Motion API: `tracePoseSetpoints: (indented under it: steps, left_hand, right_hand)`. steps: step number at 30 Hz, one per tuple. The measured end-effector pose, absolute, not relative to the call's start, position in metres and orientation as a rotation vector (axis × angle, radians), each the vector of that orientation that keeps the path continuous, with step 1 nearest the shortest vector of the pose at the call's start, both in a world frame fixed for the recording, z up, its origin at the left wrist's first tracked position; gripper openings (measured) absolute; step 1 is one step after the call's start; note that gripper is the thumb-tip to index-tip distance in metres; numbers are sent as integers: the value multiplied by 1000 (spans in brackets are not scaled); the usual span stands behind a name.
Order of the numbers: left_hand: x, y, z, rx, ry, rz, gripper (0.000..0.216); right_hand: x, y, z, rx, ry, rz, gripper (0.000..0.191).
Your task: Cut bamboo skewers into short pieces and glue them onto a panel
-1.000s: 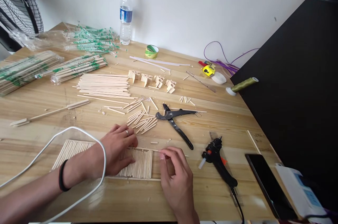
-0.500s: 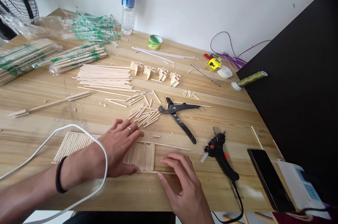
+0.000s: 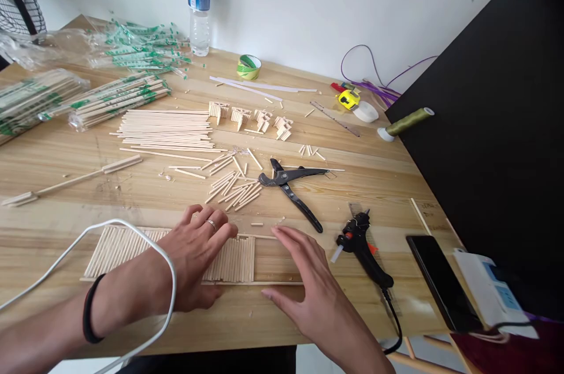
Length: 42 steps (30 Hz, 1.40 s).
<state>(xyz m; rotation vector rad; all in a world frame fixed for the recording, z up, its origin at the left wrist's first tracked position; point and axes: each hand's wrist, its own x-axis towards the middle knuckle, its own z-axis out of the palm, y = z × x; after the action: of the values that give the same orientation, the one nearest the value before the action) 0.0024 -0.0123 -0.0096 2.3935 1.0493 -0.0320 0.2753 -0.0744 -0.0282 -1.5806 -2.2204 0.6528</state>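
Two wide-spread hands astride a stick panel

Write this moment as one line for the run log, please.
left hand: spread across panel | right hand: open, near panel's right end | glue gun: lying right of right hand | cutter: lying beyond panel

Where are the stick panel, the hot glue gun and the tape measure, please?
Stick panel (image 3: pixel 232 259), head view: on its right end part.
Hot glue gun (image 3: pixel 363 250), head view: on its upper handle.
Tape measure (image 3: pixel 349 99), head view: on its yellow case.
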Motion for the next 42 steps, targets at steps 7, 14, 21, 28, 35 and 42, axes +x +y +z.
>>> tracePoseSetpoints:
  steps: [7, 14, 21, 28, 35, 42]
  left_hand:
    - [1, -10, -17, 2410, 1040, 76, 61]
    - [-4, -9, -10, 2433, 1006, 80, 61]
    - [-6, -13, -20, 2510, 1037, 138, 64]
    - [-12, -17, -34, 2531, 1058, 208, 72]
    - [-7, -19, -26, 2498, 1093, 221, 65]
    - [-2, -19, -18, 2482, 1100, 207, 62]
  right_hand:
    - [287, -69, -27, -1604, -2158, 617, 66]
    - [303, -26, -28, -1722, -1938, 275, 21]
    - [309, 4, -38, -1798, -2052, 345, 17]
    - [311, 22, -35, -1825, -2101, 323, 18]
    - [321, 49, -25, -1889, -2114, 288, 14]
    - [331, 73, -29, -1941, -2089, 262, 19]
